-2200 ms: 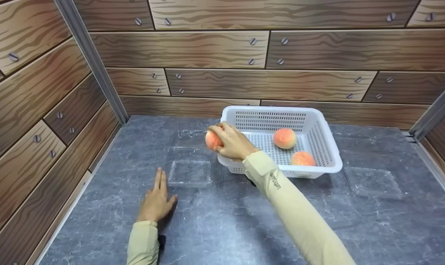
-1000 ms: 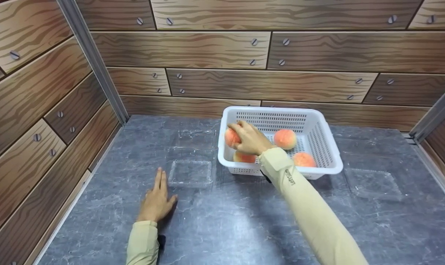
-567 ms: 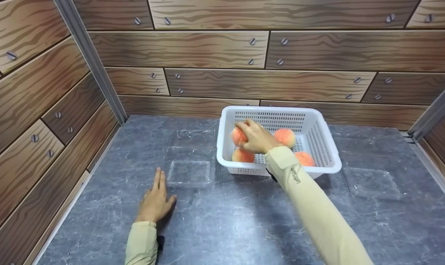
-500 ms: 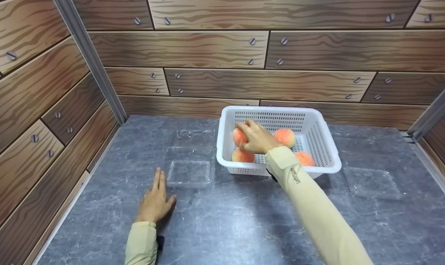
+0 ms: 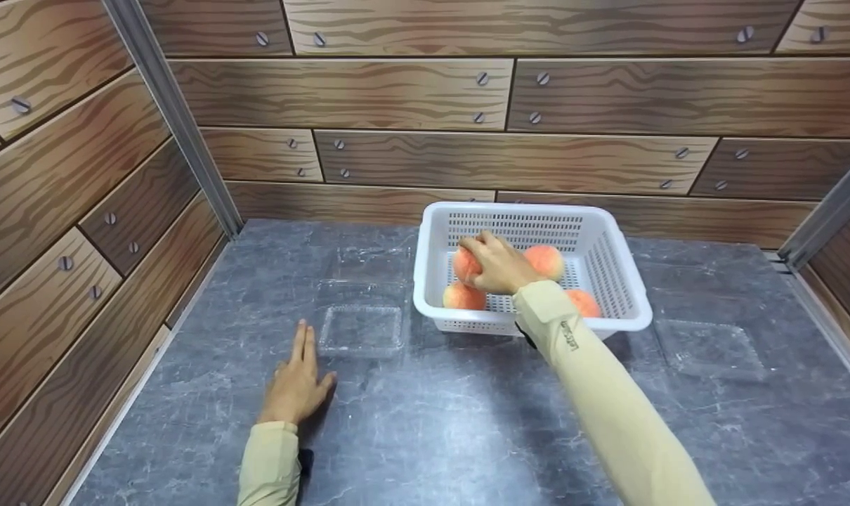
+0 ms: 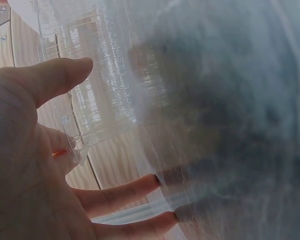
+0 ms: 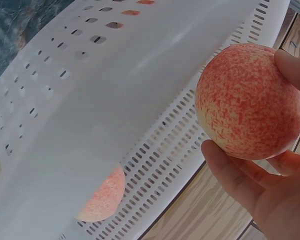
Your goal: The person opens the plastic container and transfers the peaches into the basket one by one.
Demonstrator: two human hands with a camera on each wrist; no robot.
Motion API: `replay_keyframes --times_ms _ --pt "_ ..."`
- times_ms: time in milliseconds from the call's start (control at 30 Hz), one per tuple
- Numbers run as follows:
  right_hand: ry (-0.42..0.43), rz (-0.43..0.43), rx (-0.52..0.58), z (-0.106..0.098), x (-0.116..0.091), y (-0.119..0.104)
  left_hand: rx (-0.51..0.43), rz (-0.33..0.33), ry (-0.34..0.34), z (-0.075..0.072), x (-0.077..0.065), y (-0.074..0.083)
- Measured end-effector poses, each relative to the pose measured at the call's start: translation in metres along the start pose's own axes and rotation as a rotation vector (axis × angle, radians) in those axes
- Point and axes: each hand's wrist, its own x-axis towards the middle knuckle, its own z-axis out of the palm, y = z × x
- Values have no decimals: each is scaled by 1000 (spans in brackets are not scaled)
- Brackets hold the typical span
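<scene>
My right hand (image 5: 497, 266) grips a pinkish-yellow peach (image 5: 466, 266) inside the left part of a white perforated plastic basket (image 5: 625, 267). Fingers and thumb sit around the peach (image 7: 250, 102) in the right wrist view. Three other peaches lie in the basket: one at the front left (image 5: 465, 296), one right of my hand (image 5: 544, 261), and one at the front right (image 5: 584, 303), partly behind my sleeve. Palm down on the grey tabletop, my left hand (image 5: 295, 386) has straight fingers and holds nothing. A clear plastic container (image 5: 362, 349) stands just beyond its fingertips.
More clear plastic (image 5: 372, 263) stands behind the left container, hard to make out. Another clear container (image 5: 713, 351) is right of the basket. Wood-patterned walls (image 5: 411, 158) with metal corner posts (image 5: 179, 119) enclose the table's back and sides.
My right hand has carried the peach rightward, from over the basket's left rim into the basket. My left hand has stayed in place.
</scene>
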Motion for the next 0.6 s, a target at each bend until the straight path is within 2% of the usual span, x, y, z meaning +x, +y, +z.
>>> replay_keyframes --times_ms 267,600 --pt "-6 -2 -9 2 0 3 -8 -8 5 -1 -1 -1" --pt "-26 75 -25 -1 -4 7 -19 6 9 -1 1 1"
